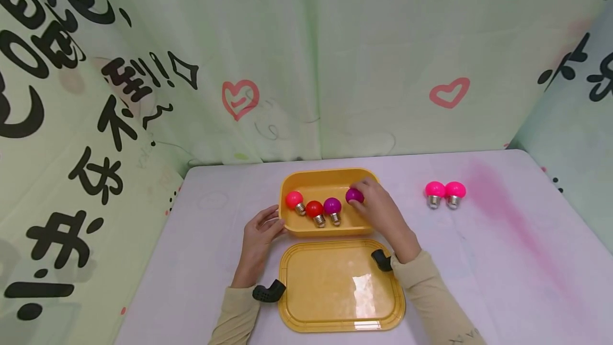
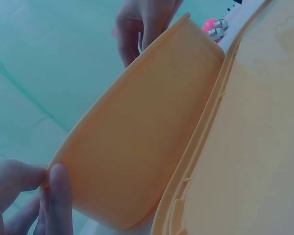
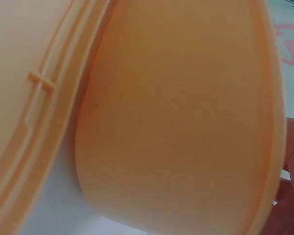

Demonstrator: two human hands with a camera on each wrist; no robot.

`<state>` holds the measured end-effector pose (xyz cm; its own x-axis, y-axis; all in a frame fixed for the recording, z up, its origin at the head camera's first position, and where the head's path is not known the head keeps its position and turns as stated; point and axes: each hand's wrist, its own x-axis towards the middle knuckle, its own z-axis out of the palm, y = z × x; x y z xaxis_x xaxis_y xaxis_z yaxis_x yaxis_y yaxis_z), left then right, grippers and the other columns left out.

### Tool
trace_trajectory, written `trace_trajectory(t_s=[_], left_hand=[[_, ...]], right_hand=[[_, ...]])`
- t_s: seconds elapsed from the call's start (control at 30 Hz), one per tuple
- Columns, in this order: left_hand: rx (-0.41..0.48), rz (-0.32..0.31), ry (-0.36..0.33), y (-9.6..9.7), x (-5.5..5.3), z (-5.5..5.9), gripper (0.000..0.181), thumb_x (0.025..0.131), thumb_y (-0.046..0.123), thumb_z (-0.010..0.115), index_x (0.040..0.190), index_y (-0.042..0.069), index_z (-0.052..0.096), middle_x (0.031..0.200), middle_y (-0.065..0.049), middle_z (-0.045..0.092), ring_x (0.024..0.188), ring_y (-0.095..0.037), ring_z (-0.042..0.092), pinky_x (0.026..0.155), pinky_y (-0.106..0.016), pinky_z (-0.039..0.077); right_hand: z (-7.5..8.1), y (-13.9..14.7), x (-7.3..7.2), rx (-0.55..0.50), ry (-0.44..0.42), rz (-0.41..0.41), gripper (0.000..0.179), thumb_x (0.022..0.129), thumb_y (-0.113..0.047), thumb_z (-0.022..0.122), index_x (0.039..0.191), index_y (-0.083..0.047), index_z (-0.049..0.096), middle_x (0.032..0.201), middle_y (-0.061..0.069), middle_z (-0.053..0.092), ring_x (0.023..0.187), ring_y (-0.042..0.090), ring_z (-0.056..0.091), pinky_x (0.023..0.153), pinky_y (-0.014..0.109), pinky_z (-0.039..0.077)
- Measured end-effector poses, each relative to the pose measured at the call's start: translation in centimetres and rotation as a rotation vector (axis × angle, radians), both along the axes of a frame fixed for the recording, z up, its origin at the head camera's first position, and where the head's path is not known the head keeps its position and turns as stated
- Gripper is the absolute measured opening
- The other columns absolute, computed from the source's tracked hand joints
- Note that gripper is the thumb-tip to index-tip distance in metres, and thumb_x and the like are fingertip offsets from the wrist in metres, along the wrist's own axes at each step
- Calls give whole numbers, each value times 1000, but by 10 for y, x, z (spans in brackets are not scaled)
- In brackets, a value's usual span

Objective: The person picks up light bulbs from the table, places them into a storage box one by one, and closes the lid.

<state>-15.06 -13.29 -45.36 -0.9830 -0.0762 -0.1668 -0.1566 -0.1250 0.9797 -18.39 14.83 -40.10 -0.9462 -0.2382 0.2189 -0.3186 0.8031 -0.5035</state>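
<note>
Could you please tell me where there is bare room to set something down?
The pale tablecloth is bare left of the left hand and right of the two pink bulbs. So is the middle of the yellow lid. The yellow box is crowded: three bulbs, plus the right hand holding a purple bulb.

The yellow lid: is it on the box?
No, the lid lies on the table, on the near side of the open box.

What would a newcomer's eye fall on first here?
Probably the pink bulb, red bulb and purple bulb in the yellow container, plus a second purple bulb held in the right grip. Two pink bulbs lie on the table at right. Bold black writing stands out on the backdrop at left.
</note>
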Motion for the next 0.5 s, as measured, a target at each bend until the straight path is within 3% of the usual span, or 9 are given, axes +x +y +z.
trace_trajectory(t_s=[0.5], left_hand=[[1, -1, 0, -1, 0, -1, 45, 90, 3, 71, 133, 5, 59, 126, -21, 56, 100, -23, 65, 80, -26, 60]], right_hand=[[-9, -8, -3, 39, -91, -5, 36, 89, -13, 74, 118, 7, 65, 114, 23, 61, 103, 36, 63, 92, 49, 56]])
